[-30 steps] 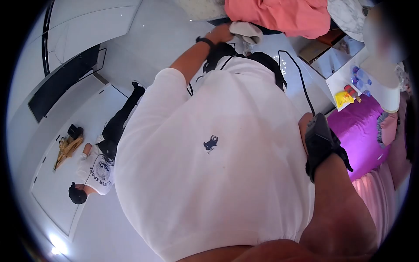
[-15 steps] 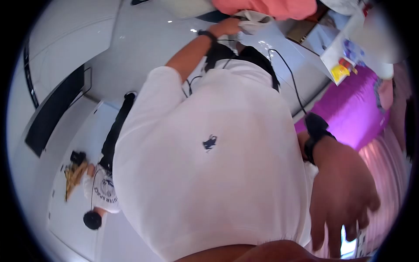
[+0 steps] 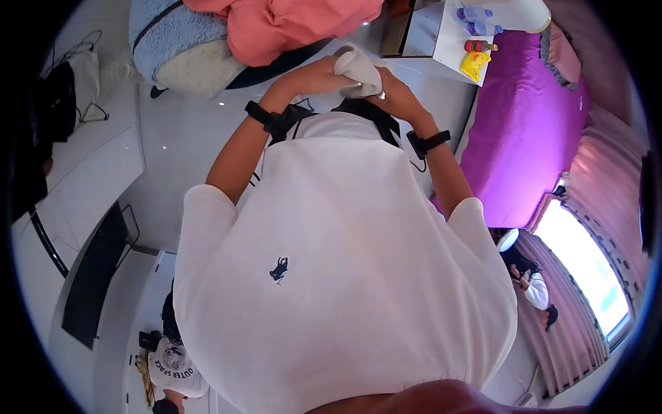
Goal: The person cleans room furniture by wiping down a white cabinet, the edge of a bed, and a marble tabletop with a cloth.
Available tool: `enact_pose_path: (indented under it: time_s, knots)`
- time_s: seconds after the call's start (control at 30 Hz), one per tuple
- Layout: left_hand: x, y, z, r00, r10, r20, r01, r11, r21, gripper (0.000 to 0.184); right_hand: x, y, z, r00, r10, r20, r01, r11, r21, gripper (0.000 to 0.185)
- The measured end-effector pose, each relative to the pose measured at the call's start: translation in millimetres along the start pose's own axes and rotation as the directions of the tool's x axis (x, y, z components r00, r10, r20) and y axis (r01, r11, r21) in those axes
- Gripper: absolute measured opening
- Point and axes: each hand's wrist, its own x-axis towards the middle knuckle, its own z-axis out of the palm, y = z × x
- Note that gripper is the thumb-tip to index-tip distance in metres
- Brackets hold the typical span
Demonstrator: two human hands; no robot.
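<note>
A light grey-beige cloth (image 3: pixel 358 69) is bunched between my two hands, out in front of my waist. My left hand (image 3: pixel 317 76) is closed on its left side, with part of the cloth standing up above the fingers. On the opposite side, my right hand (image 3: pixel 400 96) grips the cloth's right edge; its fingertips are partly hidden. Something small and shiny shows at the right fingers, too small to name. Black bands with small boxes are strapped round both wrists.
Ahead lie a coral-pink cloth (image 3: pixel 296 27) and a light blue fleecy cover (image 3: pixel 181 48). A white table (image 3: pixel 441 58) holds bottles and a yellow packet (image 3: pixel 474 66). A purple-covered bed (image 3: pixel 517 152) is at right. Two other people (image 3: pixel 176 366) (image 3: pixel 534 286) stand farther off.
My right hand, spread and close to the camera before, has moved forward to grip the cloth. My left hand keeps hold of it. The view has turned, bringing the window into sight.
</note>
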Motion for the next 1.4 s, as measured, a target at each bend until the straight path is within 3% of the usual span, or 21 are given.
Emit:
enact_pose_path:
  time_s: [0.1,0.13,0.27,0.3,0.33,0.4,0.43,0.47,0.53,0.57,0.6,0.67,0.8,0.97,1.07,1.13,1.17,1.23,1.27,1.3,1.4]
  knots:
    - [40.3,-6.2,17.9,0.997,0.013,0.072,-0.016,0.999,0.036,0.033,-15.6,68.2,-2.0,0.998,0.056,0.011,-0.056,0.996,0.074,0.05]
    - [58.6,-1.1,27.7,0.999,0.046,-0.011,-0.047,0.998,-0.046,0.033,-19.8,80.3,-11.8,0.993,0.109,0.038,-0.112,0.99,0.084,0.045]
    - [146.1,14.5,71.2,0.993,0.016,-0.119,-0.028,0.995,-0.097,0.037,-65.5,185.1,-38.2,0.965,0.057,-0.257,-0.034,0.995,0.09,0.033]
    - [167.5,20.8,81.9,0.992,0.015,-0.125,-0.027,0.995,-0.094,0.039,-78.4,195.0,-58.9,0.957,0.238,-0.164,-0.211,0.964,0.162,0.033]
    - [185.8,16.1,84.4,0.997,0.011,-0.071,-0.016,0.998,-0.065,0.039,-85.9,201.3,-61.8,0.94,0.273,-0.205,-0.235,0.953,0.191,0.033]
    - [234.6,15.1,103.0,0.949,0.313,-0.03,-0.305,0.94,0.153,0.044,-112.7,217.8,-85.3,0.887,0.44,-0.141,-0.387,0.874,0.293,0.036]
    - [252.6,11.7,101.6,0.996,0.05,0.076,-0.057,0.993,0.1,0.057,-118.4,211.3,-98.9,0.847,0.53,-0.042,-0.461,0.771,0.439,0.039]
    - [270.8,7.7,107.0,0.991,0.056,0.119,-0.07,0.991,0.115,0.057,-121.6,205.2,-112.9,0.842,0.539,0.018,-0.484,0.74,0.467,0.038]
    - [301.8,6.7,118.9,0.973,0.216,0.076,-0.227,0.874,0.43,0.071,-121.7,215.7,-114.0,0.927,0.307,-0.215,-0.217,0.907,0.361,0.041]
    - [316.5,12.2,132.4,0.948,0.3,0.107,-0.311,0.801,0.511,0.08,-126.5,226.1,-119.9,0.928,0.306,-0.211,-0.21,0.9,0.381,0.042]
    - [326.1,18.2,138.8,0.945,0.303,0.124,-0.323,0.799,0.508,0.08,-122.6,216.7,-130.6,0.932,0.305,-0.196,-0.208,0.893,0.398,0.044]
    - [348.3,31.8,152.9,0.89,0.241,0.388,-0.35,0.905,0.242,0.08,-116.9,208.0,-150.8,0.917,0.333,-0.218,-0.216,0.876,0.432,0.044]
    - [384.2,62.5,168.3,0.92,0.055,0.387,-0.197,0.921,0.336,0.069,-117.3,219.2,-164.3,0.86,0.439,-0.262,-0.233,0.793,0.563,0.043]
    - [426.0,43.0,156.1,0.93,0.144,0.339,-0.312,0.797,0.518,0.049,-115.1,255.2,-138.6,0.771,0.456,-0.445,-0.163,0.816,0.554,0.049]
    - [454.7,21.4,134.3,0.965,0.129,0.23,-0.246,0.757,0.606,0.043,-113.2,263.6,-134.2,0.741,0.633,-0.227,-0.362,0.66,0.658,0.055]
    - [492.6,-13.7,112.9,0.976,0.126,0.178,-0.21,0.763,0.612,0.041,-106.1,276.1,-117.2,0.715,0.654,-0.247,-0.377,0.659,0.651,0.058]
    - [526.2,-52.5,98.1,0.936,0.293,0.196,-0.347,0.668,0.658,0.043,-101.0,284.7,-105.9,0.677,0.7,-0.229,-0.422,0.623,0.658,0.059]
    - [528.5,-19.4,119.9,0.964,0.261,0.038,-0.195,0.606,0.771,0.037,-122.2,299.5,-93.0,0.643,0.742,-0.189,-0.471,0.578,0.666,0.061]
    - [548.4,-45.2,101.3,0.959,0.229,0.167,-0.274,0.596,0.755,0.039,-108.6,295.1,-83.6,0.55,0.818,-0.167,-0.475,0.472,0.743,0.062]
    - [561.3,-52.2,99.7,0.816,0.448,0.366,-0.571,0.521,0.635,0.043,-109.8,310.7,-57.5,0.551,0.75,-0.365,-0.458,0.638,0.62,0.059]
    - [581.5,-78.5,98.3,0.978,-0.052,0.2,-0.144,0.522,0.841,0.054,-96.4,281.7,-83.0,0.429,0.894,-0.131,-0.572,0.381,0.726,0.056]
